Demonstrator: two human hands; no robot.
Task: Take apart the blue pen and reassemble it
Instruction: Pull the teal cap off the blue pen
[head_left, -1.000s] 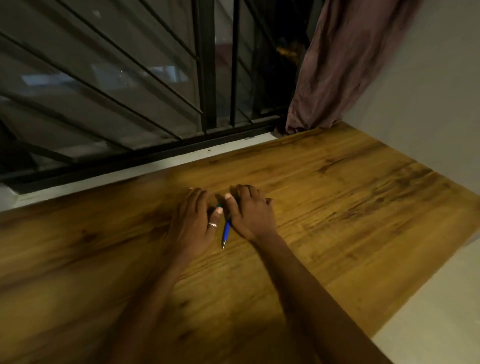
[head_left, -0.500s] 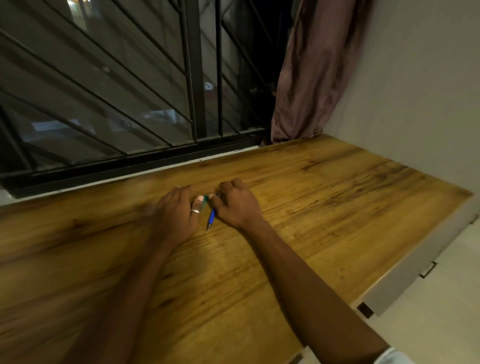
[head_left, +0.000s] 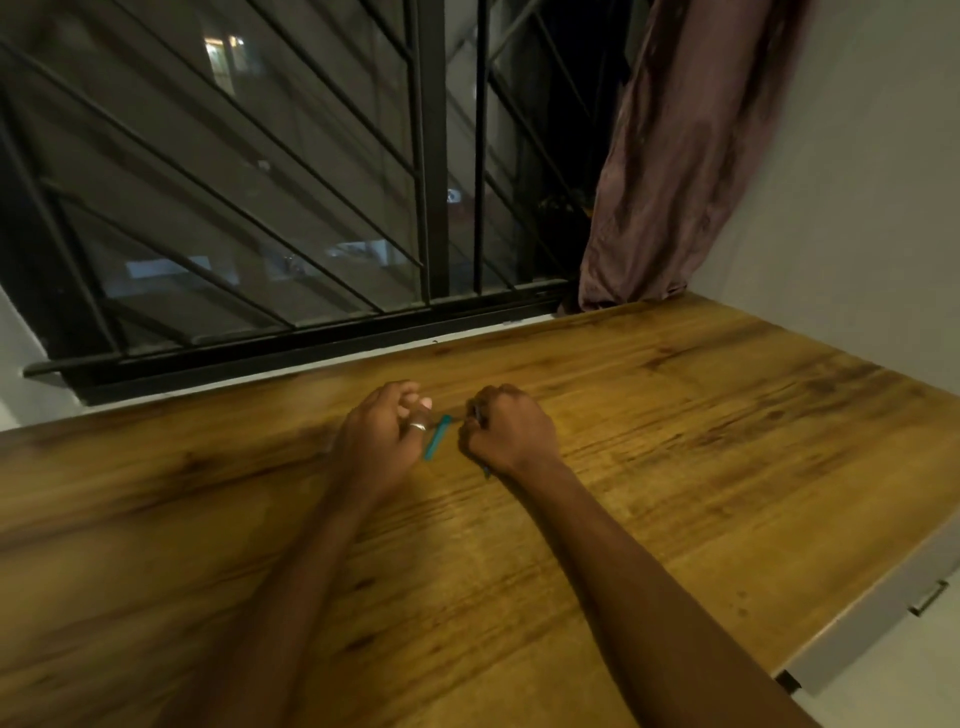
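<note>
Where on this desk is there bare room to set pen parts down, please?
The desk is bare right of the right hand, which grips the blue pen, out to the wall, and left of the left hand along the window sill. It is crowded between the hands, around the teal pen piece.

Centre frame on the table (head_left: 675, 467), left hand (head_left: 382, 436) is set left of right hand (head_left: 511, 434); pen piece (head_left: 436, 437) is laid between them, pen body (head_left: 487, 471) is held in the right grip. Window grille (head_left: 311, 182) is seen behind, upper left; curtain (head_left: 670, 171) upper right.
</note>
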